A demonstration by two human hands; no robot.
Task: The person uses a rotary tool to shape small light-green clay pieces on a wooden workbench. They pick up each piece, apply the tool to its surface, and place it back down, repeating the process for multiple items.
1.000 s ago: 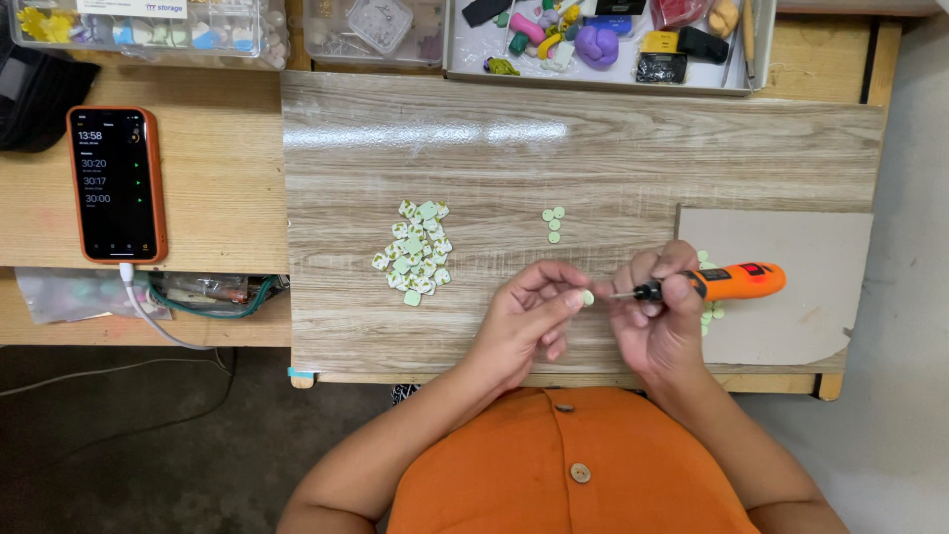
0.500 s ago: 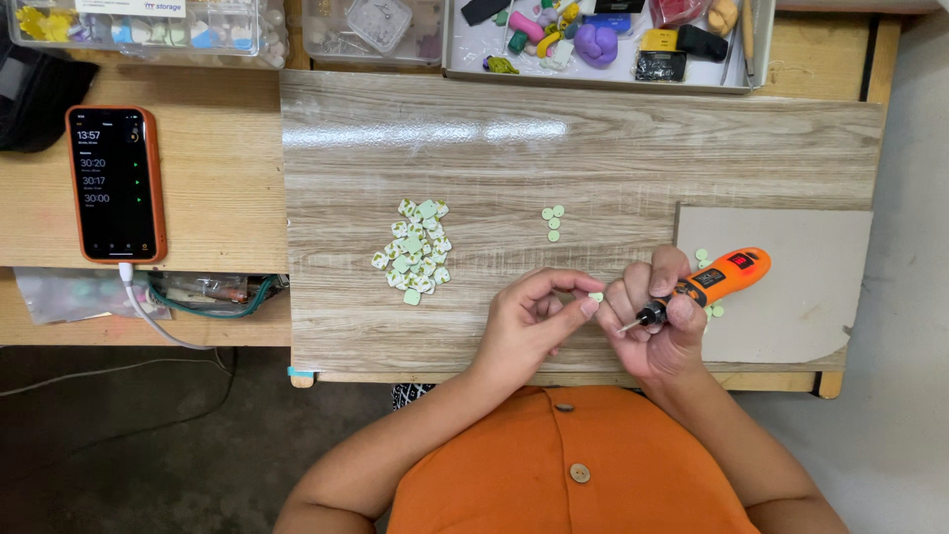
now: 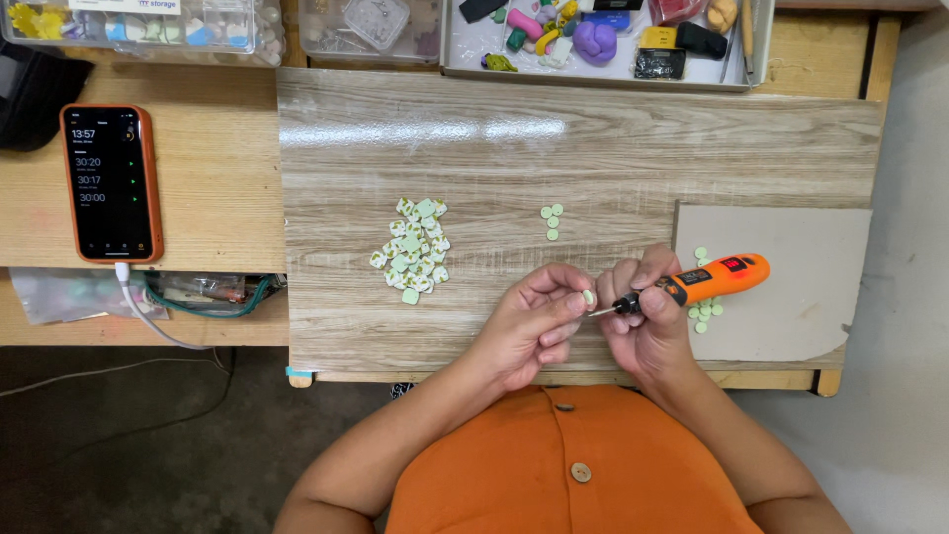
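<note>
Fingers of your left hand (image 3: 529,321) are closed in a pinch on a small pale-green disc (image 3: 589,297), held up just above the near edge of the wooden board (image 3: 593,138). Your right hand (image 3: 647,316) is wrapped shut around an orange rotary tool (image 3: 707,280), whose long axis runs from upper right down to lower left, so its thin metal tip points straight at the disc and sits just beside it, nearly touching. The disc lies to the left of the tool tip, between your two hands, with the left hand the one carrying it.

Behind your right hand, a few more green discs (image 3: 704,311) rest on the grey mat (image 3: 791,267). Further left on the board sits a heap of green-and-white pieces (image 3: 412,249), and a small cluster of three discs (image 3: 551,220) lies well apart from your hands. A phone in an orange case (image 3: 111,183) lies off to the left, and a tray of small tools and clay bits (image 3: 603,40) stands at the far edge
</note>
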